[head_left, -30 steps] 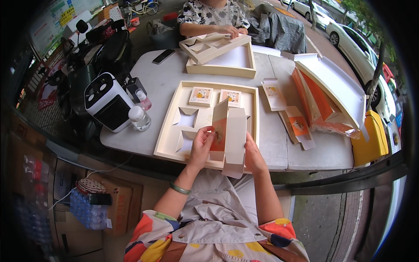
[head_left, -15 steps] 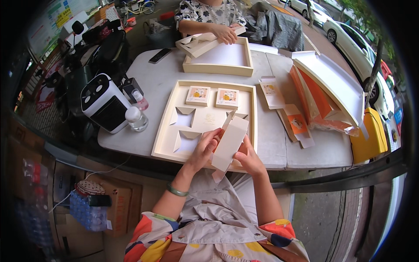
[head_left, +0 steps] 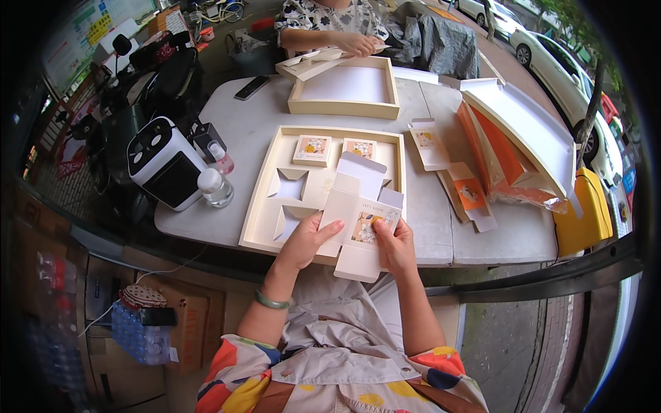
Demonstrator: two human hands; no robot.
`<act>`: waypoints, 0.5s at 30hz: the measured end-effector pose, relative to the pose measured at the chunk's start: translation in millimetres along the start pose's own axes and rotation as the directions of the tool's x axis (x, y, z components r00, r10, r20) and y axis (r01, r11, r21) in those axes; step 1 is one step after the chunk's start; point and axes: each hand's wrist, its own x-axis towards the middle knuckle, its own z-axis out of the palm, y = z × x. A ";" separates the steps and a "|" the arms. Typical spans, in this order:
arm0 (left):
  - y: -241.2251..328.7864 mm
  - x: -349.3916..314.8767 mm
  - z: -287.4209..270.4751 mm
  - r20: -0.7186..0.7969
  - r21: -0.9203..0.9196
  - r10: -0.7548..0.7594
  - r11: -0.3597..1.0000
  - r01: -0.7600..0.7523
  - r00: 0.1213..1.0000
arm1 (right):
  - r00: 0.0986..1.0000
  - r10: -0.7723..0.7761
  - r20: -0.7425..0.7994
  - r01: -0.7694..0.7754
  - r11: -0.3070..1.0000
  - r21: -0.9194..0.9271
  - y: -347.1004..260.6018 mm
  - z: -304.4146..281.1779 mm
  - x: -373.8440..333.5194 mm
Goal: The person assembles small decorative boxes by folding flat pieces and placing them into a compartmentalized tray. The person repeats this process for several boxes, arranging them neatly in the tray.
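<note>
Between both hands I hold a small cream carton [head_left: 343, 215] with a flower print, its end flaps standing out. My left hand [head_left: 303, 239] grips its left side, thumb on the cream panel. On the right side, my right hand [head_left: 396, 246] pinches it, thumb over the printed flowers. Beneath the carton lies a large cream gift box [head_left: 253, 213] with a fitted insert. Two small flower-printed boxes sit in its far row: the left box [head_left: 312, 150] shows fully, the right box [head_left: 359, 147] is partly covered by a raised flap. Folded square openings show in the insert's left side.
Across the table [head_left: 200, 230], a person's hand [head_left: 358, 44] holds a cream insert over another box [head_left: 344, 109]. Flattened cartons [head_left: 428, 148] and an orange-and-white stack [head_left: 509, 144] lie right. A white appliance [head_left: 165, 162], clear bottle [head_left: 216, 188] and phone [head_left: 252, 87] are left.
The carton has turned from a narrow folded side to its printed face, and its flaps have spread. My hands have moved slightly apart around it. The other person's insert has tilted flatter.
</note>
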 end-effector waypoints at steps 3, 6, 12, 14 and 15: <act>4.5 1.5 -13.2 0.045 0.089 0.010 0.996 -0.014 0.999 | 0.998 0.044 0.033 -0.042 0.998 -0.056 -1.5 1.3 -2.4; 4.0 3.9 -8.2 -0.063 0.019 0.016 1.000 -0.015 0.998 | 0.979 0.154 0.130 -0.119 0.963 -0.242 -2.0 -4.5 -2.9; -9.1 10.6 -6.8 -0.134 0.042 0.082 0.996 -0.077 0.988 | 0.993 0.077 0.090 -0.061 0.984 -0.168 6.8 -9.4 -2.0; -2.2 7.2 -3.5 -0.091 0.074 0.053 0.996 -0.046 0.994 | 0.998 0.040 0.055 -0.030 0.983 -0.181 8.9 -10.3 -1.4; 0.0 6.2 -2.9 -0.069 0.091 0.038 0.995 -0.031 0.997 | 0.999 0.018 0.026 -0.014 0.986 -0.165 8.7 -8.4 -1.4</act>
